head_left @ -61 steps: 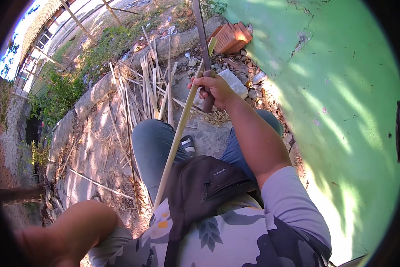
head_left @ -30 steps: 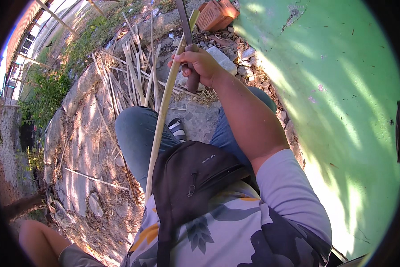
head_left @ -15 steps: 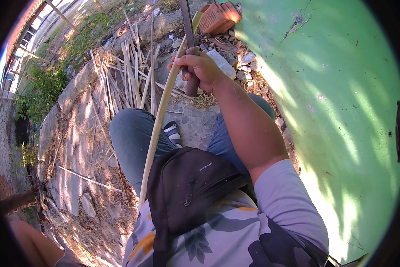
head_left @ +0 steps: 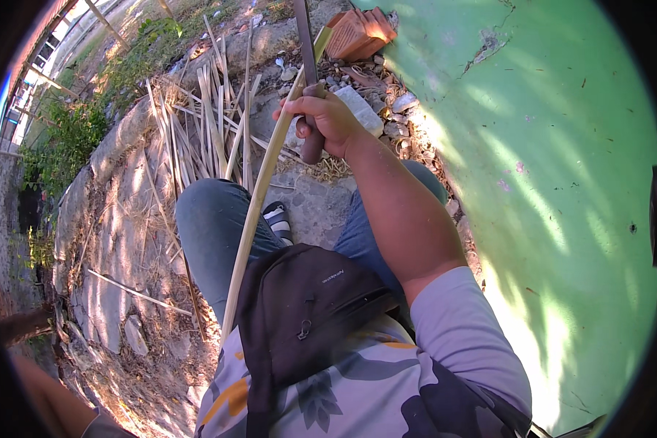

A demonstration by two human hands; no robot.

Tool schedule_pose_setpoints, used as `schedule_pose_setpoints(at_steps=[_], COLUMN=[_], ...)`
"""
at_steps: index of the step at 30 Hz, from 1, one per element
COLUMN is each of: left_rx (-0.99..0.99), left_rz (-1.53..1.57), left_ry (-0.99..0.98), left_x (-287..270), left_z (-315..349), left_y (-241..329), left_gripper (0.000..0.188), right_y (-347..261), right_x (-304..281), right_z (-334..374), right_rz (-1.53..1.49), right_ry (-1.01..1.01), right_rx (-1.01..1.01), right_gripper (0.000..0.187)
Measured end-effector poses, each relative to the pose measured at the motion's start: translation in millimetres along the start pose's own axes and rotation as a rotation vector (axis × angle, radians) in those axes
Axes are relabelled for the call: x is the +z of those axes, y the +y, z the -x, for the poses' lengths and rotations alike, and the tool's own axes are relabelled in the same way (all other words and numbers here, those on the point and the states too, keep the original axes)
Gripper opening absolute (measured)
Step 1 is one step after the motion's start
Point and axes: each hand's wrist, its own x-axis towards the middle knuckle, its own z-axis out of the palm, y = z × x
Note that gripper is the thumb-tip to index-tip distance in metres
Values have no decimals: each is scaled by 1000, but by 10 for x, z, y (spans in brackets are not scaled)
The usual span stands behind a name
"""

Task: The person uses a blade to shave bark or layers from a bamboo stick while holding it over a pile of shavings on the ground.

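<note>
My right hand (head_left: 330, 118) is closed around the dark handle of a long knife (head_left: 312, 144), whose narrow blade (head_left: 303, 36) points up and away from me. The blade lies against the top end of a long pale bamboo strip (head_left: 259, 190). This strip runs diagonally down across my left knee to my waist, where its lower end passes behind a black bag (head_left: 306, 306). Only part of my left arm (head_left: 47, 398) shows at the lower left edge; its hand is out of view.
A pile of split bamboo strips (head_left: 211, 124) lies on the stone paving ahead. A green wall (head_left: 562, 182) rises close on the right, with rubble and an orange brick (head_left: 361, 33) at its foot. My sandalled foot (head_left: 277, 219) rests between my knees. Bushes (head_left: 65, 139) stand at the left.
My right hand has kept its grip on the knife against the strip, shifting slightly. My left arm has dropped toward the lower left edge and mostly left the view.
</note>
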Motion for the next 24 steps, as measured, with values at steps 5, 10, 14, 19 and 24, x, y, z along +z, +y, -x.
schedule_pose_setpoints(at_steps=[5, 10, 14, 19, 24], left_rx=[17, 5, 34, 112, 428], left_rz=[-1, -27, -47, -88, -106], left_ry=[13, 28, 39, 83, 190], left_x=[63, 104, 155, 58, -545], left_z=[23, 49, 11, -121, -709], left_y=[-66, -122, -158, -159, 285], left_gripper=[50, 50, 51, 51, 52], right_y=[-58, -83, -88, -31, -3], right_x=[-31, 10, -5, 41, 111], right_z=[75, 71, 72, 101, 60], right_rz=[-13, 4, -2, -24, -30], right_ry=[10, -15, -22, -8, -24], right_rx=[-12, -14, -18, 22, 32], right_gripper=[17, 18, 18, 18, 19])
